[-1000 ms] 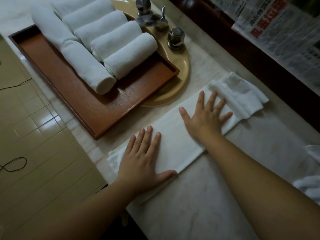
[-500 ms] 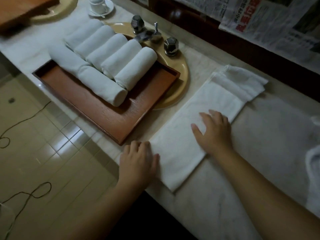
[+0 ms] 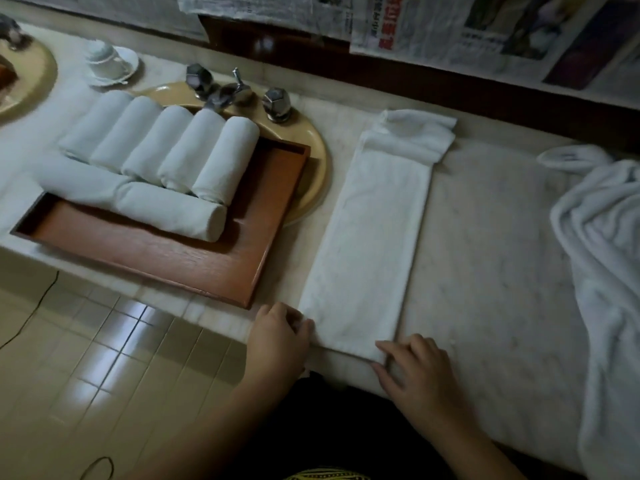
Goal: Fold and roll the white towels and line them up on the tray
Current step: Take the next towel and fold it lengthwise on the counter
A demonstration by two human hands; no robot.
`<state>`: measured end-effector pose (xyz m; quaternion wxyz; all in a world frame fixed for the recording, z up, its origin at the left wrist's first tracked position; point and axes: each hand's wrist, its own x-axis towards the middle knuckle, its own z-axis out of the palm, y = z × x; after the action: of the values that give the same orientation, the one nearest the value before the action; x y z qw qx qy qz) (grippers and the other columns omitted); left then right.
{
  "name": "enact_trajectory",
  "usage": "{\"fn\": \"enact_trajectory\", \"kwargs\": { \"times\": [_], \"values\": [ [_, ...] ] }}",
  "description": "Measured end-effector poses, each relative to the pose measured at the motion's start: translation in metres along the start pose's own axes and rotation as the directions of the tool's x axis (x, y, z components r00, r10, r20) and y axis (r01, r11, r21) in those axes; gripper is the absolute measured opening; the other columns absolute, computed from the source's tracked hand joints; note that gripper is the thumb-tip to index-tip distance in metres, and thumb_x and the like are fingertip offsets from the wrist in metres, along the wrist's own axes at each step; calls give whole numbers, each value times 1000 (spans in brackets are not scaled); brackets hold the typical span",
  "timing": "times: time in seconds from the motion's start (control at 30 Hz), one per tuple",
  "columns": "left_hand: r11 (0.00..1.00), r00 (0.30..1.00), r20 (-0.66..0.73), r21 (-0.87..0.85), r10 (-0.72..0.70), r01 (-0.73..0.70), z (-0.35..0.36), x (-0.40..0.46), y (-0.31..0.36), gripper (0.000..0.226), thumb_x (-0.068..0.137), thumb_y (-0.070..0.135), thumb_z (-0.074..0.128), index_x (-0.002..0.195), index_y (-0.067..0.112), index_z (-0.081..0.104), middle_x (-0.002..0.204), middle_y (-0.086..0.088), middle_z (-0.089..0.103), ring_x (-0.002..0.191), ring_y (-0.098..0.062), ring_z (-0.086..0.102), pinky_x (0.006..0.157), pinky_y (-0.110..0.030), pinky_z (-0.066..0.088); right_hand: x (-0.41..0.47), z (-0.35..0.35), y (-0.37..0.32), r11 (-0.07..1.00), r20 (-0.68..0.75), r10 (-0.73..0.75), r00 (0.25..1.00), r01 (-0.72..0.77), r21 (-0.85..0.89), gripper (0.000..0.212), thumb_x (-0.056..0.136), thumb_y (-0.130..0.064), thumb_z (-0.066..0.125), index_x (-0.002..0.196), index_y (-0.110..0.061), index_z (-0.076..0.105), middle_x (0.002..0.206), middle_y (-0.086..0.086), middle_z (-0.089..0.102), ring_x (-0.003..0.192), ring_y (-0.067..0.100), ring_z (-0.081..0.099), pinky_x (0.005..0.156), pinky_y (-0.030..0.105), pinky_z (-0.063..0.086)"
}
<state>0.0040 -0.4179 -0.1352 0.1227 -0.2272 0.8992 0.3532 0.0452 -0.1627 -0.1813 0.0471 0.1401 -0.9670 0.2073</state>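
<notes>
Folded towel strip (image 3: 372,237) on marble counter (image 3: 485,254), right of tray (image 3: 194,265) — long axis runs straight away from me. My left hand (image 3: 280,336) and right hand (image 3: 412,367), fingers curled, pinch near corners — roll goes forward.

Under both hands lies a matt, pale marble-look counter (image 3: 485,244). The folded towel (image 3: 370,244) between the left hand (image 3: 280,336) and right hand (image 3: 412,367) is soft white terry cloth. Beyond the left hand, the tray (image 3: 194,265) is reddish wood with a satin sheen; the taps (image 3: 237,90) are shiny metal.
</notes>
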Motion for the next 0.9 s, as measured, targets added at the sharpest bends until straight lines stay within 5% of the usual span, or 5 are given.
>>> {"fn": "enact_trajectory", "kwargs": {
  "times": [0.33, 0.5, 0.67, 0.77, 0.9],
  "values": [
    [1000, 998, 56, -10, -19, 20, 3, 9, -4, 13, 97, 37, 68, 91, 27, 62, 99, 5, 60, 85, -10, 60, 81, -35, 56, -16, 13, -18, 992, -114, 123, 986, -118, 55, 23, 93, -41, 60, 102, -27, 76, 87, -10, 53, 79, 18, 56, 62, 36, 45],
    [999, 1000, -3, -41, -5, 5, 6, 2, -3, 13, 101, 27, 62, 92, 27, 54, 97, 5, 62, 84, -8, 58, 66, -23, 44, -15, 9, -19, 990, -78, 133, 988, -129, 58, 22, 100, -41, 55, 104, -28, 72, 89, -10, 53, 79, 17, 54, 64, 36, 44],
    [993, 992, -46, 35, 116, -114, 8, -5, -7, 10, 102, 27, 60, 111, 24, 58, 114, 1, 59, 95, -12, 58, 84, -35, 54, -17, 9, -18, 990, -53, 141, 989, -140, 16, 18, 98, -40, 56, 108, -31, 68, 91, -9, 49, 79, 21, 54, 64, 38, 43],
    [810, 848, -39, 324, 528, -489, 8, -7, -22, 39, 103, 28, 58, 142, 22, 55, 143, -6, 54, 126, -28, 53, 100, -38, 48, -22, 6, -18, 993, -40, 114, 993, -115, -22, 35, 92, -32, 63, 126, -35, 67, 107, -6, 55, 92, 25, 59, 71, 39, 47],
    [384, 536, 318, 433, 782, -816, 5, 4, -50, 64, 112, 50, 35, 167, 25, 16, 175, -2, 9, 162, -23, 4, 128, -43, 15, -26, 8, -22, 994, 52, -46, 998, 51, -99, 65, 97, -33, 55, 159, -28, 38, 167, 5, 32, 153, 27, 32, 115, 43, 35]
  ]
}}
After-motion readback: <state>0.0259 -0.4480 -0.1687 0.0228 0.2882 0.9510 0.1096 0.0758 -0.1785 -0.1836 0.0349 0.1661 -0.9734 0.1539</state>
